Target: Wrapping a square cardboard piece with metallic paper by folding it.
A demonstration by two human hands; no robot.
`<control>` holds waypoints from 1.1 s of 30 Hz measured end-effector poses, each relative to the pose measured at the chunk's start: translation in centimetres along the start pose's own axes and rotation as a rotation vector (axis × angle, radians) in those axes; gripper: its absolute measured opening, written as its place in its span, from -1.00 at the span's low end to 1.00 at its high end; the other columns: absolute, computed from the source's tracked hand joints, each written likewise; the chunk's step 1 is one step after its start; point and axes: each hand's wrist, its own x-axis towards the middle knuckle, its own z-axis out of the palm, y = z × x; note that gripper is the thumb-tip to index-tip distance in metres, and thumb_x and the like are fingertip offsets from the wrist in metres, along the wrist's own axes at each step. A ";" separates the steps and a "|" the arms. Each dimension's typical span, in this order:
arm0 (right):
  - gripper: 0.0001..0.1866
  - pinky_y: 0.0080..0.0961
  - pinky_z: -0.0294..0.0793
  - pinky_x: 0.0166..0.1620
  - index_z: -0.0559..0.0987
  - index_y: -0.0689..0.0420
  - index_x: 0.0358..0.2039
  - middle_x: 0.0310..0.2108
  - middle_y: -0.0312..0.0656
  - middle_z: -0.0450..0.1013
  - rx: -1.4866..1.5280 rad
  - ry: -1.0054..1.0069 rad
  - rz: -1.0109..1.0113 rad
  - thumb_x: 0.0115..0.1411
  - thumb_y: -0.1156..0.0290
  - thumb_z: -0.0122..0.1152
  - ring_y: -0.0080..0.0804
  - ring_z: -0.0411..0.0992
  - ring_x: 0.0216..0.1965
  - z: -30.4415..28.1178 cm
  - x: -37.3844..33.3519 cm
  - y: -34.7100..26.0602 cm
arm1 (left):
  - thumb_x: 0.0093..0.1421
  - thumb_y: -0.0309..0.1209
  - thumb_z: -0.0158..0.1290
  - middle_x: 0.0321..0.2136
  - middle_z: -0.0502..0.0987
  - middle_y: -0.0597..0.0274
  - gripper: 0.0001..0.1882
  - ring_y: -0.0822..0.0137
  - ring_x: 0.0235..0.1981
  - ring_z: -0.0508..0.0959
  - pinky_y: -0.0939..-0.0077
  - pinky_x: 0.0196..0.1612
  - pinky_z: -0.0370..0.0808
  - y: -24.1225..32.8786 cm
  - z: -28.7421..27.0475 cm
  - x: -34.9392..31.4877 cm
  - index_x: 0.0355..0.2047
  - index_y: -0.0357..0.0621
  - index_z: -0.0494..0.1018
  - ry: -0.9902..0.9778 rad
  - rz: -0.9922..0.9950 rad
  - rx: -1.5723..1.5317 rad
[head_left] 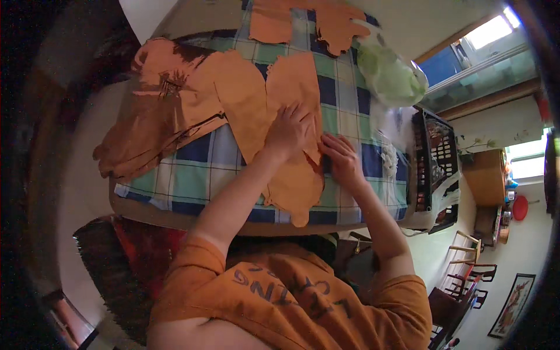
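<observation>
Several flat orange, leather-like pieces with uneven edges lie on a plaid cloth (198, 169) in green, blue and white. My left hand (289, 133) rests flat on a long orange piece (291, 76), its fingers stretched out. At the right edge of that piece, my right hand (343, 158) has its fingers bent and drawn together on the edge. Below my hands, a rounded orange part (294, 184) with a small tab reaches toward the near side; a dark gap shows beside it. A wide orange piece (239, 87) lies left of my left hand.
A crumpled orange-brown piece (169, 105) with dark patches drapes at the left. Far back lie more orange pieces (271, 22). On the right are a pale green plastic bag (391, 76), white stringy material (389, 160) and a black crate (434, 163). Chairs (466, 251) stand beyond.
</observation>
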 end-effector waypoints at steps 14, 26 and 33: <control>-0.61 -0.17 0.27 0.18 0.58 0.10 -0.09 0.06 -0.17 0.45 0.086 -0.100 -0.051 0.03 0.54 0.05 -0.18 0.36 0.15 -1.2 -4.9 -2.1 | 0.25 -0.23 -0.10 0.11 0.33 0.07 -0.61 0.08 0.21 0.24 0.08 0.27 0.08 -0.1 0.7 -0.5 0.02 -0.14 0.41 -0.093 -0.008 0.021; -0.64 -0.16 0.31 0.13 0.62 0.07 -0.24 -0.06 -0.19 0.52 0.199 -0.207 -0.038 -0.09 0.63 0.10 -0.25 0.44 0.05 -4.0 -8.4 -4.5 | 0.20 -0.30 -0.03 0.08 0.32 0.12 -0.67 0.09 0.21 0.23 0.06 0.27 0.07 0.0 0.3 0.3 -0.05 -0.10 0.42 -0.075 -0.006 -0.056; -0.68 -0.16 0.28 0.16 0.60 0.10 -0.17 -0.05 -0.11 0.50 0.170 0.134 0.330 0.05 0.63 0.07 -0.15 0.44 0.02 -0.7 2.5 -1.6 | 0.26 -0.26 -0.12 0.12 0.31 0.07 -0.61 0.04 0.22 0.22 0.08 0.29 0.06 -1.0 0.1 -0.4 0.06 -0.13 0.37 -0.172 -0.011 0.021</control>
